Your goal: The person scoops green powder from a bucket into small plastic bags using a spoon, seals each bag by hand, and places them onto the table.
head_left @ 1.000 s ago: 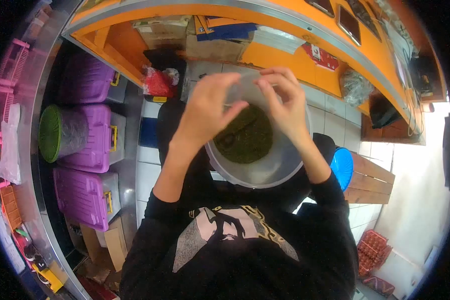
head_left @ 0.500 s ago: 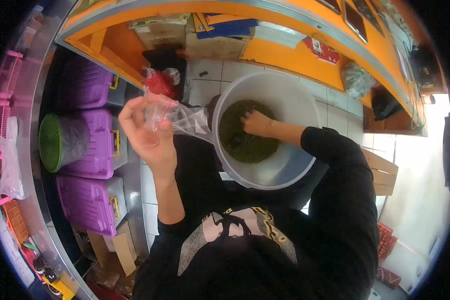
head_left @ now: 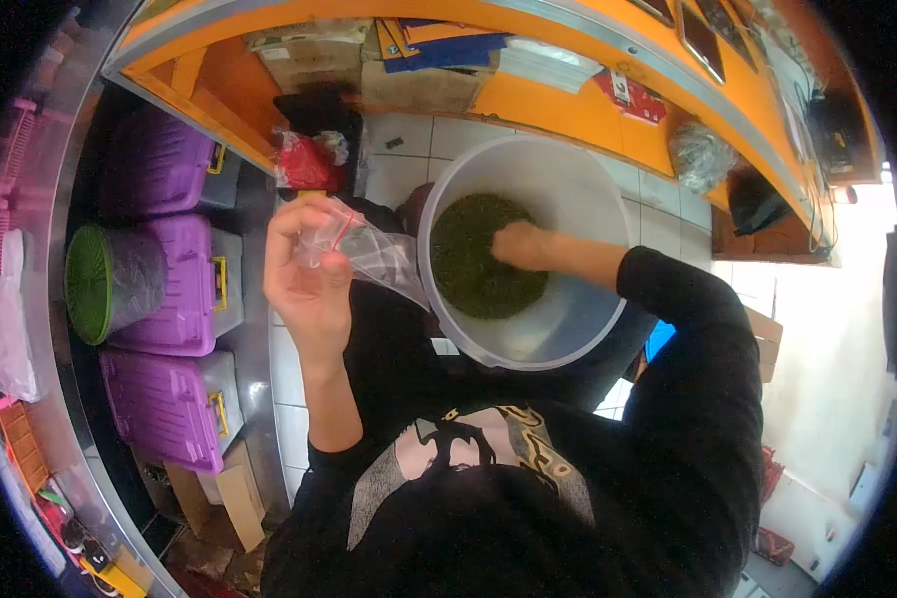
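My left hand (head_left: 311, 279) holds a clear plastic bag (head_left: 377, 261) with a red line near its top, left of a large translucent tub (head_left: 578, 199). The bag's lower end hangs by the tub's left rim. Inside the tub lies a mass of dark green, loose leafy material (head_left: 478, 284). My right hand (head_left: 521, 246) reaches in over the right rim, its fingertips down in the green material and hidden, so what they hold cannot be made out.
Purple-lidded boxes (head_left: 164, 394) and a green-rimmed bin (head_left: 90, 284) stand on the left. An orange shelf (head_left: 548, 105) with cardboard and bags runs behind the tub. A red bag (head_left: 311, 162) sits at its left end.
My hands were together above the tub; my left hand then moved left with the bag, and my right went down into the green material. Lately my right hand shifted slightly right.
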Demonstrator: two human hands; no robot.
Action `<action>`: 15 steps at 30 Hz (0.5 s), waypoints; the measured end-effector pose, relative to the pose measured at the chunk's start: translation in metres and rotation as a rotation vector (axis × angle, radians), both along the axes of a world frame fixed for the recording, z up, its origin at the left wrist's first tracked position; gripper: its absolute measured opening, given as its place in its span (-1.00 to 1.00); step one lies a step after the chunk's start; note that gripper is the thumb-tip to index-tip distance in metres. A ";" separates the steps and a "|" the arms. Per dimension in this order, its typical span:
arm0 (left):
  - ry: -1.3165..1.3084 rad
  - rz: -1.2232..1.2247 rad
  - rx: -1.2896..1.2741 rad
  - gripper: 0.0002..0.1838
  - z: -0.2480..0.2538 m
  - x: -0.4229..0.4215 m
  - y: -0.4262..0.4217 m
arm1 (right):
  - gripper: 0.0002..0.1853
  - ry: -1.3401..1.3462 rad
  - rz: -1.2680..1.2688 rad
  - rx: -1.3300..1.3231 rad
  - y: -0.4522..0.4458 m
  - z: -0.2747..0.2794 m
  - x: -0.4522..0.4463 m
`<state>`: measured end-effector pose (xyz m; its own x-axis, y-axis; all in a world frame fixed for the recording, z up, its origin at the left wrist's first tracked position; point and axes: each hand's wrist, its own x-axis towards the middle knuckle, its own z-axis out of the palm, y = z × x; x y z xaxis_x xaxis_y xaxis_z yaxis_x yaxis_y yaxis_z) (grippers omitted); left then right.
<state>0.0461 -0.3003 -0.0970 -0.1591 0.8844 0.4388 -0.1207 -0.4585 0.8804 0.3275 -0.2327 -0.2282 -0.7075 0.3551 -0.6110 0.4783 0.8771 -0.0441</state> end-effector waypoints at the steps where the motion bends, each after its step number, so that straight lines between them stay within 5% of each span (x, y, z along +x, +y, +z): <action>1: -0.018 -0.008 -0.007 -0.46 0.002 0.002 -0.001 | -0.92 0.064 -0.014 -0.058 -0.009 -0.006 -0.003; 6: -0.084 -0.002 0.012 -0.44 0.011 0.004 -0.003 | -0.86 0.291 -0.279 -0.242 0.007 0.004 0.014; 8: -0.077 -0.013 0.025 -0.48 0.016 0.003 -0.005 | -0.82 0.239 -0.357 -0.260 0.015 0.040 0.012; 15: -0.085 -0.088 0.029 -0.64 0.022 0.026 -0.007 | -0.77 0.708 -0.464 -0.128 0.012 0.138 0.041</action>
<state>0.0724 -0.3070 -0.0754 -0.1193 0.8836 0.4528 -0.2352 -0.4682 0.8517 0.3685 -0.2204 -0.0898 -0.7378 0.6613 -0.1353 0.6101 0.5676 -0.5528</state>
